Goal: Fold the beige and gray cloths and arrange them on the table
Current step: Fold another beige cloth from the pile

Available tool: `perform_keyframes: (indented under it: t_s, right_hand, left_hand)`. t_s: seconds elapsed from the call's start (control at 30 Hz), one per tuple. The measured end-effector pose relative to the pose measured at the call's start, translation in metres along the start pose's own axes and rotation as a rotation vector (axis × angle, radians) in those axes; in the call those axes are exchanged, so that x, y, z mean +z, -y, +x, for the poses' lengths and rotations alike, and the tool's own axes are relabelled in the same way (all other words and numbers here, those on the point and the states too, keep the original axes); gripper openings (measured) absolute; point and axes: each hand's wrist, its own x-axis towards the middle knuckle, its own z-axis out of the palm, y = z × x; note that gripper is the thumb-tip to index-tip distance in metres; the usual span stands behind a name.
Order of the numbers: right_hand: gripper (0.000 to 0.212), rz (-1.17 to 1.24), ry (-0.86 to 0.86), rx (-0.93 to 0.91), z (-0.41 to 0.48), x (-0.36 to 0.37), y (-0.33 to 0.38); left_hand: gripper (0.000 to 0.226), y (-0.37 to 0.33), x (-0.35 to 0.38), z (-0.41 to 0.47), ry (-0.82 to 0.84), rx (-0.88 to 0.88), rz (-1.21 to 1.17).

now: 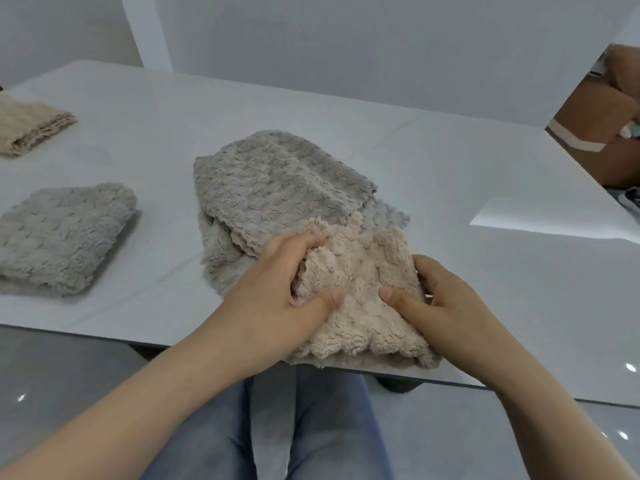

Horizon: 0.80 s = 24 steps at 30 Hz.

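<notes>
**Head view: both hands gripping a beige cloth at the near edge**

Head camera looks down at a glossy white surface [433,188] with several fluffy cloths on it. At the near edge, both hands hold a beige cloth [360,306] that lies bunched on the surface, its lower scalloped hem reaching the rim and slightly overhanging it.

Left hand [277,289] is closed on the cloth's left side: the fingers curl into a fold of the fabric and the thumb presses on top. Right hand [436,299] is closed on the right side in the same way, thumb on top pointing inward, fingers wrapped round the cloth's right edge. The two thumbs lie near each other, with a strip of beige pile between them.

Just behind the beige cloth, touching it and partly overlapping its far edge, lies a loose pile of gray cloth [273,188], rumpled, with one layer folded over another.

Well apart to the left sits a folded gray cloth [62,237], a neat thick square near the left side. Farther back at the left edge lies a folded beige cloth [31,128], partly cut off by the frame.

Below the surface, the person's legs in blue jeans [311,427] show over a shiny floor. A brown cardboard box [595,112] stands beyond the far right corner.
</notes>
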Motion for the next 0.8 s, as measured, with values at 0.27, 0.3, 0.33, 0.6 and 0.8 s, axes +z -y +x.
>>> perform_keyframes:
  t_s: [0.27, 0.3, 0.33, 0.6, 0.8]
  right_hand:
    - [0.029, -0.018, -0.089, 0.094, -0.018, -0.035, -0.035]
    - [0.029, -0.016, -0.1, 0.106, -0.019, -0.039, -0.039]
    - [0.029, -0.016, -0.113, 0.115, -0.02, -0.042, -0.043]
    - [0.03, -0.094, -0.204, 0.167, -0.012, -0.066, -0.069]
    - [0.035, -0.15, -0.22, 0.21, -0.003, -0.077, -0.079]
  left_hand:
    - [0.06, -0.027, 0.044, 0.015, 0.112, 0.024, -0.004]
    - [0.06, -0.03, 0.049, 0.017, 0.128, 0.027, 0.0]
    - [0.062, -0.033, 0.054, 0.02, 0.143, 0.03, 0.007]
    - [0.066, -0.047, 0.088, 0.04, 0.254, 0.012, 0.024]
    - [0.068, -0.05, 0.103, 0.055, 0.297, -0.003, 0.011]
